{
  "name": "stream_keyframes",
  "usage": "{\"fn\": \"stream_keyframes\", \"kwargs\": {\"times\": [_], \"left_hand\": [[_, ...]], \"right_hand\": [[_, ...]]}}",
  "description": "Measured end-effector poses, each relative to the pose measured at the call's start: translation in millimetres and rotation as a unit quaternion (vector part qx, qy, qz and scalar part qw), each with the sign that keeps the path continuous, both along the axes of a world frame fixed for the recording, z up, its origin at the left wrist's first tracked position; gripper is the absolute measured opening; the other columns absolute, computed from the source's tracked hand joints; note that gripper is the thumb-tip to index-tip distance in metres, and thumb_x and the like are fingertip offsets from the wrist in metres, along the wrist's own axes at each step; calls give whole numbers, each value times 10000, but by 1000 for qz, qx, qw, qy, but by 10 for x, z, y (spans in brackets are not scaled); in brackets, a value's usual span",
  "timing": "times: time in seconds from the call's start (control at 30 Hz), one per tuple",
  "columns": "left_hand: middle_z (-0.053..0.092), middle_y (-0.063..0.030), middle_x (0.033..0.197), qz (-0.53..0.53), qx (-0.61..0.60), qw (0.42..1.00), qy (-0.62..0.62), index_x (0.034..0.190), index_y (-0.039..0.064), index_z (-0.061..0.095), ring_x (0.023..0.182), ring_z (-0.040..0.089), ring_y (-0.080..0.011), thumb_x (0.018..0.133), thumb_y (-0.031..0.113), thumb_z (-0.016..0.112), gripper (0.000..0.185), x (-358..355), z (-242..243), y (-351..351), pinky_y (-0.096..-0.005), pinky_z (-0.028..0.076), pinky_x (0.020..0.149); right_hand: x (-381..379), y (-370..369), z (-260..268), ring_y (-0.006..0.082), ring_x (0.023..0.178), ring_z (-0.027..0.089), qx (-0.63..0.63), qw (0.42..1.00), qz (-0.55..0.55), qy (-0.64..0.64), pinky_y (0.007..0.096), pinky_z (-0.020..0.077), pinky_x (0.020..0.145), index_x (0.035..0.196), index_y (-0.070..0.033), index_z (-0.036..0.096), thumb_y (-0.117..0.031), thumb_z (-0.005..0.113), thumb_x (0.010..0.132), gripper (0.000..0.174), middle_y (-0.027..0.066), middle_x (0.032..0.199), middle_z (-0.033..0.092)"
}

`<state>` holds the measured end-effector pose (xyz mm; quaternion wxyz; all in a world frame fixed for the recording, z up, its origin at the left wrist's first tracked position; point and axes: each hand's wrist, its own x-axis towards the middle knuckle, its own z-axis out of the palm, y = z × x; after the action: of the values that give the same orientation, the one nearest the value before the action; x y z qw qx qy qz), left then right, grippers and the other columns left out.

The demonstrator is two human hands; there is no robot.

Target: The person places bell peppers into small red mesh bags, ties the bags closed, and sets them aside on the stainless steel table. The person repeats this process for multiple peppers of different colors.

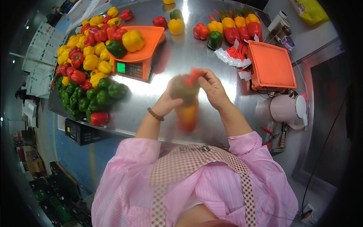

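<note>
A slim pack of bell peppers [187, 112] lies before me on the steel table, green at the far end, then yellow, then red. My left hand [169, 98] wraps around the green end. Between the thumb and fingers of my right hand [211, 85] is the pack's red netting end [193, 74], blurred by motion. To the left, an orange weighing scale [149, 39] with a lit display carries a green pepper [116, 48], a yellow pepper [133, 41] and red ones. Flat red net sleeves with white tags [234, 58] lie beyond my right hand.
Loose yellow, red and green peppers [90, 62] are heaped at the left. Similar three-colour packs [241, 25] lie at the far right, near loose peppers [214, 39]. An orange-topped device [272, 63], a pink kettle [286, 106] and red-handled tools [267, 130] stand along the right edge.
</note>
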<state>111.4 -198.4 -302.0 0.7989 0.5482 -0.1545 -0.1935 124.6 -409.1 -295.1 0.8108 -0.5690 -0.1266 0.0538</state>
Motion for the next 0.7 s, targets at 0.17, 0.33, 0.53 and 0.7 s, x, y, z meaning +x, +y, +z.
{"fn": "stream_keyframes", "kwargs": {"times": [0.17,0.33,0.53,0.7], "left_hand": [[514,-104,1367,100,-93,968,208,1435,69,385,1268,499,-234,920,314,652,630,25,-738,-57,-406,402,1080],[517,-103,1379,153,-165,904,362,1424,68,403,1253,509,-260,1024,451,393,553,-73,-727,-142,-440,410,1069],[397,-80,1487,90,0,968,233,1517,118,247,1313,432,-210,982,551,441,715,-4,-311,-275,-408,319,1087],[464,-126,1412,133,27,953,271,1469,73,325,1242,494,-230,992,425,503,618,-17,-289,-11,-393,377,1044]], "right_hand": [[-366,162,-819,260,1401,320,-88,986,119,71,384,285,1145,1527,-38,145,-197,685,877,860,157,1487,349],[-729,163,-1076,265,1390,340,96,956,138,240,397,299,1140,1520,-26,187,-197,736,810,914,152,1488,356],[29,-330,-353,247,1257,498,139,965,91,204,395,450,1026,1520,-96,242,-167,705,830,834,114,1428,447],[1530,-1305,91,290,1229,523,-38,989,-106,95,428,494,975,1493,-70,248,-152,749,824,841,154,1386,480]]}}
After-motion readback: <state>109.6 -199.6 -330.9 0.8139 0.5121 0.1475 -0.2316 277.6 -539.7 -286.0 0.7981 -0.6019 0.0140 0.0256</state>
